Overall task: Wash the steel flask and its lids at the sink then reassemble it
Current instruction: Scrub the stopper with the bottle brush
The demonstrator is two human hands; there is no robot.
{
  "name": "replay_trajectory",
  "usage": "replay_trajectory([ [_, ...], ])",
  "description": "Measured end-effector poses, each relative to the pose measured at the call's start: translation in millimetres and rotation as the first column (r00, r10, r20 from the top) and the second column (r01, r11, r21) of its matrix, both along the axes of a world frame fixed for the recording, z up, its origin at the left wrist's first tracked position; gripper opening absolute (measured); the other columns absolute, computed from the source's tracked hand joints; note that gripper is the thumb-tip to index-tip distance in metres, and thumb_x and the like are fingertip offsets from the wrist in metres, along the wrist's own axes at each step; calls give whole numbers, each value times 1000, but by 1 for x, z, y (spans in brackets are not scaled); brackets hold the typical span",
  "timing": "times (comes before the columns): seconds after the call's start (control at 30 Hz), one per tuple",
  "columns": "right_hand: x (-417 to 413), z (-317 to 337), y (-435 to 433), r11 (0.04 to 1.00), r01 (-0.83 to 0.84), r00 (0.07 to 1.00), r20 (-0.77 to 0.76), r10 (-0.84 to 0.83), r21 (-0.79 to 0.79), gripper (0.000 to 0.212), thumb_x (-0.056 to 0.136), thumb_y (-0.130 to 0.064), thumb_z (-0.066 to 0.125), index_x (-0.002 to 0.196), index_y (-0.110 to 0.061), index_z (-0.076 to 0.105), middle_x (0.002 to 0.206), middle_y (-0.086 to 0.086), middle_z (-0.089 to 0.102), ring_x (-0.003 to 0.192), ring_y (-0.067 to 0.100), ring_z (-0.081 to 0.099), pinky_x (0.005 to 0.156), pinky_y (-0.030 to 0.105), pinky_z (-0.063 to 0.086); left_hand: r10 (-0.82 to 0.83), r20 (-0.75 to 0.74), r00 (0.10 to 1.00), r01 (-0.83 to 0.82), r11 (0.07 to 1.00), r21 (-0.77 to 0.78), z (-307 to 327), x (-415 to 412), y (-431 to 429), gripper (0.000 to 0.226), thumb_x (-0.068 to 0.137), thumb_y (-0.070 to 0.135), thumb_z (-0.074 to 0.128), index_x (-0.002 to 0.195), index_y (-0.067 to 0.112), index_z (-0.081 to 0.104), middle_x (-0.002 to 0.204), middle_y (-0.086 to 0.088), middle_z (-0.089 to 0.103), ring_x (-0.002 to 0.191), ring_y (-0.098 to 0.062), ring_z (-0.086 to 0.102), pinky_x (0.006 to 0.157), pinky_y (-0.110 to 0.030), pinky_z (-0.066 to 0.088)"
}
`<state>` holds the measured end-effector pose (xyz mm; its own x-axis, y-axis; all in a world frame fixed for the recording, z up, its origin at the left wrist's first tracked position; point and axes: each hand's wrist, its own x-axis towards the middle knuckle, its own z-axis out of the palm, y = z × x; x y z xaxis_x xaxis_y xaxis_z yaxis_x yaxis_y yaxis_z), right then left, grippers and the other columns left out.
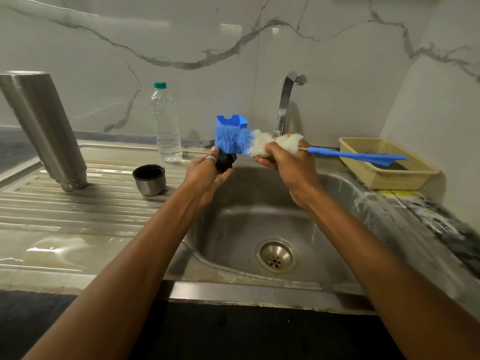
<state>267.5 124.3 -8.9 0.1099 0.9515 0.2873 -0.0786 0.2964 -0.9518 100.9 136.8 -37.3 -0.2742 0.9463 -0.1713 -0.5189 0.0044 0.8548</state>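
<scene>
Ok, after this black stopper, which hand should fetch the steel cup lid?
Left, probably: the steel cup lid stands nearest the left hand, which must first release the round black stopper. The right hand grips the blue-and-white bottle brush.

left grip [207, 172] holds black lid [224, 163] above sink [246, 216] | right grip [283, 162] clasps brush [232, 140] by its white bristles, blue bristles on the lid | steel flask [44, 131] inverted on counter [78, 222], well left of left grip | steel cup lid [150, 179] mouth up, between flask and left grip | basket [389, 175] right of right grip
</scene>
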Motion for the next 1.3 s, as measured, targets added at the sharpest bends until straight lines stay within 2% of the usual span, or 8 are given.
replay_trajectory([
  [0.13,-6,-9,0,1000,-22,996,87,21,16,8,90,-11,68,87,-18,69,91,5,76,88,22,76,86,45,62,-47,19,999,47,999,-6,-1,9,-2,18,103,29,57,104,11,60,120,-18,65,106,-28,70,79,-35,64],
  [0.33,6,-1,0,1000,-19,999,-28,19,16,11,90,-4,66,100,0,67,100,18,74,86,25,77,71,25,60,-58,105,993,60,998,-10,4,6,-3,20,106,29,52,113,11,59,111,-11,64,107,-25,67,79,-34,63],
  [0.47,-5,-11,1,998,-54,998,37,53,21,6,91,-6,67,93,-11,67,97,11,74,90,23,76,78,31,62,-86,121,989,91,995,-33,1,8,-5,24,108,26,48,124,10,57,124,-17,62,110,-26,66,81,-34,63],
  [0.63,5,-7,4,997,-78,994,-77,78,1,6,92,-5,66,97,-8,66,104,18,74,93,26,76,81,31,61,-157,135,978,158,987,-1,5,-1,-5,26,103,32,58,122,15,58,120,-21,63,111,-29,68,91,-39,60],
  [0.83,4,-5,4,997,-81,988,-133,78,-13,7,93,-3,64,92,-9,66,103,16,75,93,25,76,87,35,61,-145,-15,989,146,984,99,0,1,-3,31,92,2,70,121,-6,62,123,-20,67,109,-25,70,89,-32,61],
  [1.0,8,-4,4,999,-45,987,-152,45,2,3,91,-3,67,94,-6,67,100,17,74,92,26,75,78,28,61,-96,14,995,95,993,70,-1,-3,1,25,95,20,70,110,2,63,120,-21,68,108,-27,72,86,-33,62],
  [1.1,-2,-11,6,999,-37,998,-43,39,39,11,92,-9,68,103,-5,67,103,14,74,95,24,75,81,34,62,-123,-19,992,124,991,56,-5,-1,3,25,99,26,66,115,7,63,120,-18,70,104,-26,73,87,-36,62],
  [1.3,7,-2,7,998,13,1000,-26,-11,57,6,86,-5,69,86,-10,67,93,14,74,87,26,76,80,38,63,-75,-32,997,75,997,-4,-5,-4,7,30,96,34,66,113,9,63,118,-15,67,101,-22,72,80,-31,62],
])
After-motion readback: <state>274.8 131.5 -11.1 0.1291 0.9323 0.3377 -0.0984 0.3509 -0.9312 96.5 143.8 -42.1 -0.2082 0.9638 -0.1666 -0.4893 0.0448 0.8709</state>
